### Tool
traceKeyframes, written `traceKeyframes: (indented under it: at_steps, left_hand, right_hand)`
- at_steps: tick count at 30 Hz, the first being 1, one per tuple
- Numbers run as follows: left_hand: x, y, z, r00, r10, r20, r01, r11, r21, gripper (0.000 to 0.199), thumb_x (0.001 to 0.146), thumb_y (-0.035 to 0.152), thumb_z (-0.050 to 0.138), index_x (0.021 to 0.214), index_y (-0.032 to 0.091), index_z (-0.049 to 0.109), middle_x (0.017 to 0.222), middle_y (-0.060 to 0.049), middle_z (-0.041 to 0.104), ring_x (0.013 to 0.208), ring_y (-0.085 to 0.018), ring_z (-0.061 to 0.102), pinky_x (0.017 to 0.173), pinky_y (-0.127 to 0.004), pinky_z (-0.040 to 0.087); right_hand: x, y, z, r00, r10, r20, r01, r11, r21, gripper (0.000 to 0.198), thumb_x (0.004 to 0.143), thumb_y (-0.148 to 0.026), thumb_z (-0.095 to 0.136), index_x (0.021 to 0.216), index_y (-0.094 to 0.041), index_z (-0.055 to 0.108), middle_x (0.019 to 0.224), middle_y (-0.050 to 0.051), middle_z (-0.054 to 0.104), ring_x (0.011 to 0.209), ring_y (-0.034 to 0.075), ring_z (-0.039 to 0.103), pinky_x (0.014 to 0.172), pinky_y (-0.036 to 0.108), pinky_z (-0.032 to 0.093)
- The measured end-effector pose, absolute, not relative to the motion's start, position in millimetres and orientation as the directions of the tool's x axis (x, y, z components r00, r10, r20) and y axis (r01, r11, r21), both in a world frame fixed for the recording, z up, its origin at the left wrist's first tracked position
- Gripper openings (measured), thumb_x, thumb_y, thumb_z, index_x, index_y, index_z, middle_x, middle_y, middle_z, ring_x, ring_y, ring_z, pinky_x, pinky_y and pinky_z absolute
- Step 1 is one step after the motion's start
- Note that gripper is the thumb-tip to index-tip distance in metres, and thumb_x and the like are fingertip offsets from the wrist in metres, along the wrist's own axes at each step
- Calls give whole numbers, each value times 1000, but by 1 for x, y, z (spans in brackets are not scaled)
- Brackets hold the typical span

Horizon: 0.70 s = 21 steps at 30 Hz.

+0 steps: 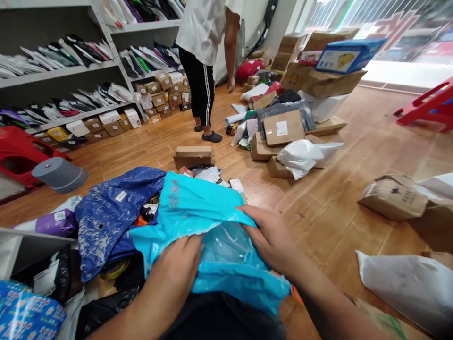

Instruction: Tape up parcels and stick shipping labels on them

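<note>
A bright blue plastic mailing bag (201,198) is spread between my two hands, its mouth open toward me. Clear plastic wrapping (226,243) shows inside it. My left hand (180,262) is closed on the near left edge of the mouth, with some fingertips hidden in the bag. On the right side, my right hand (267,231) pinches the bag's edge between thumb and fingers. Just behind the bag lies a dark blue patterned sack (113,208) with parcels showing at its opening.
A person (205,61) stands ahead beside shelves (67,71) of upright parcels. Piled cartons (283,127) and bags cover the floor ahead right. A grey bucket (58,172) and a red stool (21,151) stand left; another red stool (430,106) is far right.
</note>
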<state>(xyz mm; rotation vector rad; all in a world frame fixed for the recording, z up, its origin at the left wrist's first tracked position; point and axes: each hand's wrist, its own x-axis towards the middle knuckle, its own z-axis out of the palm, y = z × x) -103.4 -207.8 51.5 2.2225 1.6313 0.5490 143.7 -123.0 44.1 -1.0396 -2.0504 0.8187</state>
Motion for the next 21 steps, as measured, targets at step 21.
traceKeyframes:
  at_steps: [21]
  left_hand:
    - [-115,-212,69,651,745,-146,740,-580,341,69,97,7,57,161,30,45,131,-8,76,111,-29,77,93,-38,61]
  right_hand:
    - [132,-145,98,-340,733,589,392,680,-620,12,105,-22,66,104,-24,79,97,4,84,83,22,79,77,31,60]
